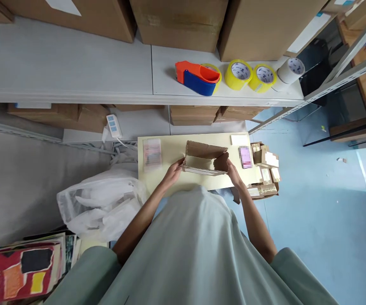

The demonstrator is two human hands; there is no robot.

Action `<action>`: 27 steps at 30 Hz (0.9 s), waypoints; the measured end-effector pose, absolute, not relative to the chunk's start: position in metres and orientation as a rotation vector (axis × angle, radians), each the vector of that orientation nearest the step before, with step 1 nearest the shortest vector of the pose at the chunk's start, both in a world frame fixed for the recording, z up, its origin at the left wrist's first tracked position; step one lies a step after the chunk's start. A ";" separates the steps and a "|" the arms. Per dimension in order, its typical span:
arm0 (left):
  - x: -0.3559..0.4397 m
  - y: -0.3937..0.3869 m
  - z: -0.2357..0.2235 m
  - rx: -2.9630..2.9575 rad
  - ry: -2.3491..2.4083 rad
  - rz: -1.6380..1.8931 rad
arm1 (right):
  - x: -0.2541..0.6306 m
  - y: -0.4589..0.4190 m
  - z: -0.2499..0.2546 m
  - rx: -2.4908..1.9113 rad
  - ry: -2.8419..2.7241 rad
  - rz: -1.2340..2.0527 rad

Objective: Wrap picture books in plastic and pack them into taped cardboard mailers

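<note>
Between my two hands is a small brown cardboard box [205,151], its near side standing up and its inside partly showing the pale tabletop through it. My left hand [174,170] grips its left end, and my right hand [234,173] grips its right end. Both hands have their fingers partly hidden by the cardboard. Under the box lies the cream table [176,186]. A clear-wrapped flat packet [152,153] lies to the left on it. Toward the right are a purple item [245,157] with a blurred face and a white slip [239,140].
A carton of small boxes [265,171] stands right of the table. White plastic bags [103,199] bulge at the left. On the shelf [100,67] above sit a tape dispenser [198,78], tape rolls [238,75] and large cartons [179,21]. Books [20,271] are stacked lower left.
</note>
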State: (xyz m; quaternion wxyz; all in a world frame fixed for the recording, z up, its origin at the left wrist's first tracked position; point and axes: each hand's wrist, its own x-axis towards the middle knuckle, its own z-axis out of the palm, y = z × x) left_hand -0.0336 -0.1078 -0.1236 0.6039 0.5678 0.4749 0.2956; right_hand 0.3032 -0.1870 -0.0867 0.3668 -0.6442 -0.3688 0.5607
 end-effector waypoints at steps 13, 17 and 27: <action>0.015 -0.119 -0.099 1.047 1.388 0.756 | 0.335 -0.144 -0.078 -1.625 -1.065 1.449; 0.026 -0.121 -0.100 1.123 1.490 0.749 | 0.336 -0.140 -0.091 -1.616 -1.108 1.423; 0.027 -0.116 -0.111 1.207 1.666 0.763 | 0.333 -0.142 -0.105 -1.638 -1.121 1.406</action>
